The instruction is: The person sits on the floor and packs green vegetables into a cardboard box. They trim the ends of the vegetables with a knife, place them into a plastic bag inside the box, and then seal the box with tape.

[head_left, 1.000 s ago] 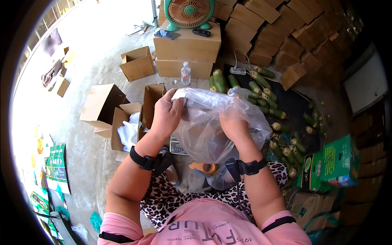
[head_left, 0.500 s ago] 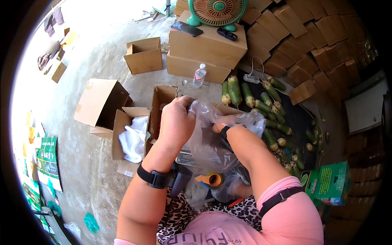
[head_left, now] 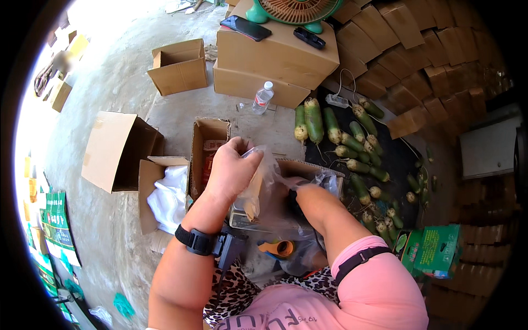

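One clear bag (head_left: 268,170) hangs in front of the person, spread at the near side of an open box (head_left: 300,166). The left hand (head_left: 234,168) is closed in a pinch on the bag's upper left rim, thumb against fingers. The right hand (head_left: 293,186) reaches down at the box, partly behind the film; its fingers are hidden, so whether they grip anything cannot be told.

The bag looks thin, limp and very light. It would likely crumple and cling rather than hold a shape, feel slick, and tear if pulled hard at one spot. The rim seems the best place to take hold, one layer pinched at each side, so the mouth opens; a grip lower down would probably press the two walls together.

Just below the bag lies a roll of orange tape (head_left: 278,250). To the left stand a narrow carton (head_left: 214,129) with red packets inside and another holding soft white material (head_left: 168,192). Right of the box, many green radishes (head_left: 314,121) lie on a dark sheet. Beyond, a water bottle (head_left: 263,99) stands upright.
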The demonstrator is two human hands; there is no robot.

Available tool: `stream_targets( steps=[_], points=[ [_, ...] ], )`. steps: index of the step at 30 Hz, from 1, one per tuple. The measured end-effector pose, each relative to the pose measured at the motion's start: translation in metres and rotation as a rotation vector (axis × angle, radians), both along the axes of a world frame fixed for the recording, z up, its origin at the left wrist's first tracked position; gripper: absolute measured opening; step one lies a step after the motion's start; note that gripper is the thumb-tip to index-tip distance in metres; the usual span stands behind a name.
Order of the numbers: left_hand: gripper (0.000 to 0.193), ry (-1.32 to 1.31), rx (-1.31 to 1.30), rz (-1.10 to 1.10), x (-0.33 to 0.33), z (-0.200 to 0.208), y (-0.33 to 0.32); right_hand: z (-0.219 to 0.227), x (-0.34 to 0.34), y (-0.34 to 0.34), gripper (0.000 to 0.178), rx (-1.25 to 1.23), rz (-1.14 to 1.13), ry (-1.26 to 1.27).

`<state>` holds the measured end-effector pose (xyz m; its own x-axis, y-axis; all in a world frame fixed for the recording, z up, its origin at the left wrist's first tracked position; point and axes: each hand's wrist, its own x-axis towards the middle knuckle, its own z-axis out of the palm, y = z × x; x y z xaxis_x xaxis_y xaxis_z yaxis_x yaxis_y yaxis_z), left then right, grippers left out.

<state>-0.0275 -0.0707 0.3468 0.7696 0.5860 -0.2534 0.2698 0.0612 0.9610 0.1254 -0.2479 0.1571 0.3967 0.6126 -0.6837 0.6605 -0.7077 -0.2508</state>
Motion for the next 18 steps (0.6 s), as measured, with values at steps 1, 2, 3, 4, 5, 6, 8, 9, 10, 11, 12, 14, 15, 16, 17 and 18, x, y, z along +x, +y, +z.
stream_targets(
  steps=[1, 2, 3, 4, 5, 6, 8, 9, 10, 11, 12, 14, 15, 16, 17, 18],
  points=[
    [0.026, 0.055, 0.082, -0.02, 0.003, -0.003, 0.004, 0.004, -0.001, -0.004, 0.037, 0.037, -0.016, 0.019],
    [0.031, 0.107, 0.164, -0.042, 0.005, -0.005, 0.007, 0.007, -0.002, -0.008, 0.037, 0.047, -0.004, 0.034],
    [0.036, 0.152, 0.24, -0.068, 0.009, -0.006, 0.009, 0.011, -0.006, -0.016, 0.037, 0.018, 0.027, 0.039],
    [0.041, 0.217, 0.256, -0.083, 0.017, -0.007, 0.006, 0.003, 0.0, -0.021, 0.038, -0.101, 0.206, 0.024],
    [0.043, 0.297, 0.319, -0.051, 0.007, -0.01, 0.022, 0.077, -0.026, 0.02, 0.036, -0.214, 0.289, 0.09],
    [0.045, 0.318, 0.358, -0.057, 0.009, -0.012, 0.025, 0.119, -0.034, 0.017, 0.033, -0.25, 0.299, 0.044],
    [0.046, 0.369, 0.415, -0.072, 0.015, -0.02, 0.029, 0.176, -0.052, -0.003, 0.027, -0.277, 0.317, -0.057],
    [0.046, 0.398, 0.432, -0.079, 0.017, -0.023, 0.031, 0.202, -0.056, -0.023, 0.026, -0.269, 0.328, -0.116],
    [0.045, 0.436, 0.424, -0.087, 0.02, -0.023, 0.032, 0.219, -0.059, -0.039, 0.025, -0.321, 0.353, -0.179],
    [0.044, 0.404, 0.506, -0.063, 0.019, -0.028, 0.035, 0.222, -0.062, -0.062, 0.026, -0.267, 0.261, -0.272],
    [0.044, 0.429, 0.473, -0.08, 0.022, -0.027, 0.033, 0.233, -0.061, -0.079, 0.027, -0.294, 0.189, -0.315],
    [0.044, 0.447, 0.431, -0.101, 0.023, -0.024, 0.032, 0.249, -0.054, -0.114, 0.023, -0.193, -0.027, -0.38],
    [0.044, 0.444, 0.468, -0.129, 0.024, -0.028, 0.033, 0.254, -0.049, -0.123, 0.02, -0.151, -0.163, -0.38],
    [0.044, 0.457, 0.437, -0.151, 0.025, -0.03, 0.033, 0.253, -0.046, -0.127, 0.024, -0.048, -0.239, -0.49],
    [0.045, 0.471, 0.407, -0.171, 0.026, -0.031, 0.034, 0.25, -0.042, -0.13, 0.03, 0.057, -0.312, -0.598],
    [0.043, 0.418, 0.391, -0.172, 0.027, -0.037, 0.034, 0.246, -0.037, -0.132, 0.037, 0.159, -0.385, -0.709]
  ],
)
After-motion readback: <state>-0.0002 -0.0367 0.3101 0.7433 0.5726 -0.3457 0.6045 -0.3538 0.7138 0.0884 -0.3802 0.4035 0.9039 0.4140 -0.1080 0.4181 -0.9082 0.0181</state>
